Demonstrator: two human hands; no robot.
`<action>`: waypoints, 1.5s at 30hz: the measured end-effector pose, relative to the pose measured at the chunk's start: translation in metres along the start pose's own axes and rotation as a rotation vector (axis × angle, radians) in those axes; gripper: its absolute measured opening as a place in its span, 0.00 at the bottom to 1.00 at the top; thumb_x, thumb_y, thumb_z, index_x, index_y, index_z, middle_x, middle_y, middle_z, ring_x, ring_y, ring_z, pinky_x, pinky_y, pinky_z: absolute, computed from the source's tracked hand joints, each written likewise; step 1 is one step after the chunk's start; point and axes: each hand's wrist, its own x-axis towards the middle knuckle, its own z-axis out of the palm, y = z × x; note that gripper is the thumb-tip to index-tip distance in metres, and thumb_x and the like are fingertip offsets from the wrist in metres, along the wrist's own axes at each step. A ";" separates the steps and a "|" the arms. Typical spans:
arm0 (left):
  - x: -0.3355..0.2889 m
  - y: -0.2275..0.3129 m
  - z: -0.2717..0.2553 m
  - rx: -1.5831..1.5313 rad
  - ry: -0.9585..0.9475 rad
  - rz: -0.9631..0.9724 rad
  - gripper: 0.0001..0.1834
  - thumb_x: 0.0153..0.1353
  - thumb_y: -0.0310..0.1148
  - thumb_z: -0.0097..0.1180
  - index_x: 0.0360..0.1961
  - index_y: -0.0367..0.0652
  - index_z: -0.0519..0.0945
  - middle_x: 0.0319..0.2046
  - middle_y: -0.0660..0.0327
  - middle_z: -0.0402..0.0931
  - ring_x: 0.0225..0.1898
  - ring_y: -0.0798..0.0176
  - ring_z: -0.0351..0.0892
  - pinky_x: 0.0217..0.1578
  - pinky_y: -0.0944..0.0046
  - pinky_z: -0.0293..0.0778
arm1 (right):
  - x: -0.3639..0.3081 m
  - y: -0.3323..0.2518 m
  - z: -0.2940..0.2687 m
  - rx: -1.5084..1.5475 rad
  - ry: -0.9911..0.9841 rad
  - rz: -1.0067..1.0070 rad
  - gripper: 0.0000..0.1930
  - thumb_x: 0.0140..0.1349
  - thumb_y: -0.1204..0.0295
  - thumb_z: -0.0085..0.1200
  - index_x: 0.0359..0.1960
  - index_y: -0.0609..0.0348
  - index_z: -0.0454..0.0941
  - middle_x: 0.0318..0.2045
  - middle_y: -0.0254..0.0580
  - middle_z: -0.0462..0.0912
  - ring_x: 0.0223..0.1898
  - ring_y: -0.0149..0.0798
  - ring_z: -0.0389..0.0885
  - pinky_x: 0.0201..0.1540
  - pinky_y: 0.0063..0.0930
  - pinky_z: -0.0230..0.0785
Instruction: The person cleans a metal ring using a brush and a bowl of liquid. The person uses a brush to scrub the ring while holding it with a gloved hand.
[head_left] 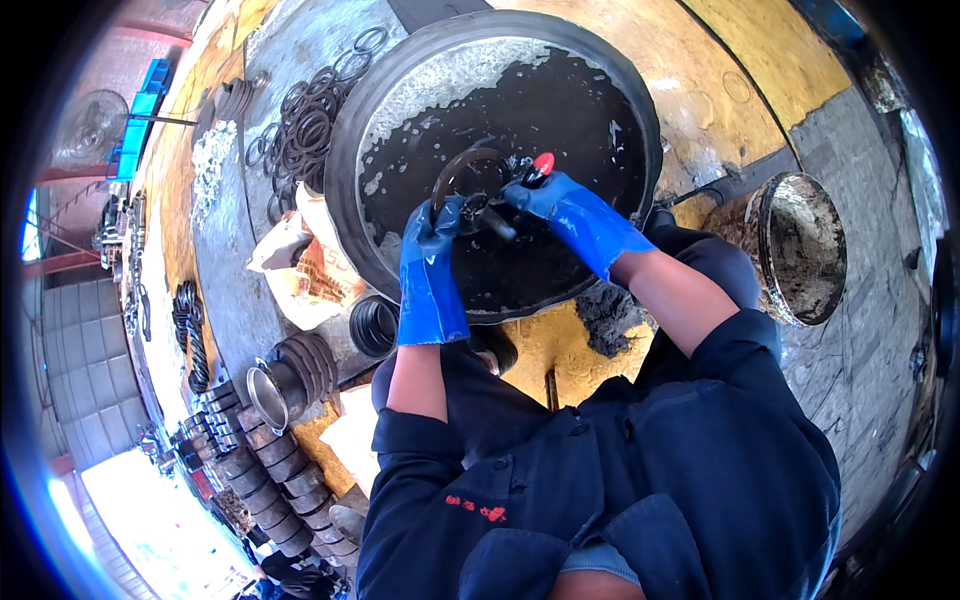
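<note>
Both my hands wear blue rubber gloves and are over a wide round black tub [343,170] of dark liquid with pale foam along its far left side. My left hand [432,245] is closed round the near left side of a dark ring [462,160], which is held up above the liquid. In my right hand [552,205], just right of the ring, is a tool with a red end [543,162] sticking up past the fingers. A short dark cylindrical piece [492,218] shows between the hands; I cannot tell which thing it belongs to.
A heap of black rings [306,125] lies left of the tub, beside a torn printed sack [312,262]. Stacked rings [374,326] and dark cylindrical parts [270,470] stand at the lower left. A dirty bucket [805,250] is at the right, near my knee. Dark sludge [608,318] lies between my legs.
</note>
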 end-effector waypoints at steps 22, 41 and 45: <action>0.006 -0.008 -0.014 0.299 0.095 0.017 0.13 0.60 0.34 0.62 0.42 0.36 0.82 0.32 0.54 0.81 0.34 0.60 0.79 0.41 0.62 0.74 | -0.006 -0.022 -0.017 -0.037 0.197 -0.297 0.14 0.62 0.60 0.58 0.45 0.52 0.83 0.38 0.39 0.86 0.39 0.37 0.85 0.44 0.33 0.77; -0.005 0.019 -0.019 0.081 -0.026 0.111 0.13 0.67 0.33 0.56 0.48 0.37 0.82 0.43 0.56 0.84 0.42 0.62 0.82 0.45 0.66 0.74 | -0.004 -0.027 -0.056 0.636 0.088 0.004 0.13 0.59 0.63 0.64 0.40 0.56 0.86 0.33 0.35 0.86 0.30 0.27 0.81 0.32 0.20 0.74; -0.021 0.059 -0.004 -0.296 -0.065 -0.091 0.14 0.70 0.34 0.53 0.51 0.38 0.80 0.49 0.56 0.81 0.46 0.60 0.81 0.49 0.63 0.75 | 0.000 -0.006 -0.050 0.621 0.240 -0.001 0.15 0.63 0.58 0.57 0.40 0.56 0.84 0.28 0.32 0.82 0.29 0.27 0.77 0.34 0.24 0.69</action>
